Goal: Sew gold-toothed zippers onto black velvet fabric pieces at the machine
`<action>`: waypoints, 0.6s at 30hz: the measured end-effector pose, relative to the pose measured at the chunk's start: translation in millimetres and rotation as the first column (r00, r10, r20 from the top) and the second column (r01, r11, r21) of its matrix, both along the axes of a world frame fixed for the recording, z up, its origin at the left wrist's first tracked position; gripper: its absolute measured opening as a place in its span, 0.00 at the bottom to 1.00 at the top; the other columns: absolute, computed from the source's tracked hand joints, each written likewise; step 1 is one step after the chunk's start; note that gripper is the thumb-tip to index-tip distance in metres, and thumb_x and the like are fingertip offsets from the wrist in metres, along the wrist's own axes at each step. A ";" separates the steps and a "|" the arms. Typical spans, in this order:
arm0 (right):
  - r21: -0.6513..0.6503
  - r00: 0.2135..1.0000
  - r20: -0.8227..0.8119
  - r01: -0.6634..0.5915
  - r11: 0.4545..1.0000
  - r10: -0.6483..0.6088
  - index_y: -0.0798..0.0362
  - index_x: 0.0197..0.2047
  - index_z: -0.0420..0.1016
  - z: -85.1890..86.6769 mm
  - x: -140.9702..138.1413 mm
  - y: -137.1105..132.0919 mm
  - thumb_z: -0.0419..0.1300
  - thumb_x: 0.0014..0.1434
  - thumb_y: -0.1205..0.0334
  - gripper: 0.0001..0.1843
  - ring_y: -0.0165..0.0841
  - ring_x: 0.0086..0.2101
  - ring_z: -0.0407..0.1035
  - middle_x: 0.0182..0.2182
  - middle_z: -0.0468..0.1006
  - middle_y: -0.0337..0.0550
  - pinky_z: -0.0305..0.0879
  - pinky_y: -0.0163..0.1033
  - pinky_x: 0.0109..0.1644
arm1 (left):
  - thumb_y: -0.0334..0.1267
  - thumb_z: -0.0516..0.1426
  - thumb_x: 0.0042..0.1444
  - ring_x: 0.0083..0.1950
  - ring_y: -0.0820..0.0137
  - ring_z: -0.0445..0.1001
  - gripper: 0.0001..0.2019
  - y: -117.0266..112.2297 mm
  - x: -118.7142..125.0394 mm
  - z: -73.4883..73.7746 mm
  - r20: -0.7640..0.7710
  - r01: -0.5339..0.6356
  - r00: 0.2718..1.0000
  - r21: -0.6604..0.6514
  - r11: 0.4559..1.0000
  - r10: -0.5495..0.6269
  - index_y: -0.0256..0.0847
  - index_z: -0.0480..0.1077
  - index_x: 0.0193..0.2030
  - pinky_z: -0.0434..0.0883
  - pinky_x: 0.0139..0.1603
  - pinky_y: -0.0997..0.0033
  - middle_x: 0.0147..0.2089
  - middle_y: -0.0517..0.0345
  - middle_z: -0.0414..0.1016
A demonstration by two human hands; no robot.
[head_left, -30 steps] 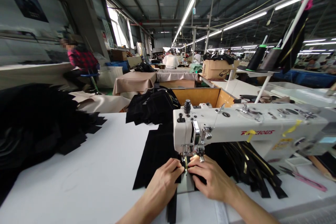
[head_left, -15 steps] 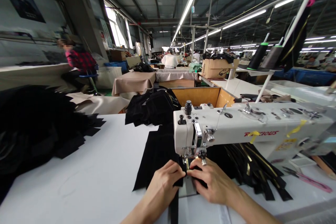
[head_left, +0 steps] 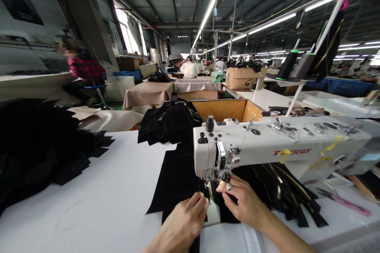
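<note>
Black fabric (head_left: 175, 176) lies on the white table, running beneath the head of a white sewing machine (head_left: 279, 140). My left hand (head_left: 190, 213) is closed, its fingertips pinching the fabric just in front of and left of the presser foot. A gold-toothed zipper (head_left: 210, 189) shows under the needle area between my two hands. On the right side of the foot, my right hand (head_left: 243, 199) has its thumb and fingers pinched at the black fabric beside the zipper. The machine's front parts partly cover those fingertips.
Black zipper strips (head_left: 285, 193) with gold teeth lie beneath the machine arm. Pink-handled scissors (head_left: 347, 201) rest at the right. A large black fabric pile (head_left: 41, 142) fills the left, another pile (head_left: 169, 120) lies behind. Thread cones (head_left: 287, 65) stand above. A seated person (head_left: 86, 69) is at far left.
My left hand has moved down and slightly away from the foot. My right fingers have shifted up and right, so more of the zipper and plate shows between my hands. The view has shifted slightly.
</note>
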State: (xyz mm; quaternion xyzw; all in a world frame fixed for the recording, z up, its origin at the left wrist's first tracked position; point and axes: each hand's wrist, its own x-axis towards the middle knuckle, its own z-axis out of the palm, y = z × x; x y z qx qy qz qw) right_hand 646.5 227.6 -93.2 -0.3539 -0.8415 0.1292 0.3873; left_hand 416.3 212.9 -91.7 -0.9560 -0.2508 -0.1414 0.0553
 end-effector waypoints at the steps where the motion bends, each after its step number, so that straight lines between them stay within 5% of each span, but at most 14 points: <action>1: 0.003 1.000 0.000 0.000 1.000 0.000 0.52 0.39 0.73 -0.1 0.0 -0.1 0.49 0.64 0.72 0.12 0.36 0.37 0.68 0.34 0.74 0.45 0.67 0.41 0.41 | 0.21 0.50 0.63 0.45 0.61 0.73 0.12 0.4 -0.7 -1.2 0.034 -0.013 0.999 -0.021 1.000 0.014 0.34 0.67 0.49 0.76 0.44 0.66 0.44 0.48 0.73; 6: 0.025 0.999 0.008 -0.031 0.999 0.031 0.52 0.39 0.75 -3.0 -0.9 -2.5 0.51 0.62 0.73 0.12 0.36 0.36 0.68 0.33 0.74 0.44 0.67 0.41 0.41 | 0.20 0.49 0.61 0.42 0.66 0.74 0.14 6.4 -3.1 -13.6 0.231 -0.041 0.970 -0.151 0.988 0.076 0.40 0.69 0.44 0.75 0.41 0.71 0.41 0.54 0.72; 11: 0.020 0.997 0.021 -0.070 0.997 0.070 0.52 0.39 0.76 -4.5 -9.7 -3.3 0.55 0.60 0.73 0.11 0.35 0.37 0.69 0.35 0.76 0.43 0.66 0.39 0.43 | 0.17 0.52 0.45 0.39 0.67 0.74 0.19 16.1 -0.5 -18.9 0.435 -0.075 0.875 -0.309 0.948 0.211 0.41 0.74 0.39 0.74 0.39 0.72 0.37 0.58 0.75; 18: 0.009 0.998 0.062 -0.011 1.000 0.011 0.50 0.38 0.78 -9.1 -20.8 1.6 0.60 0.60 0.73 0.09 0.32 0.35 0.71 0.34 0.77 0.39 0.65 0.36 0.41 | 0.23 0.56 0.52 0.41 0.66 0.76 0.11 22.2 0.2 -7.5 0.511 -0.046 0.781 -0.526 0.849 0.359 0.41 0.77 0.34 0.75 0.42 0.70 0.36 0.57 0.77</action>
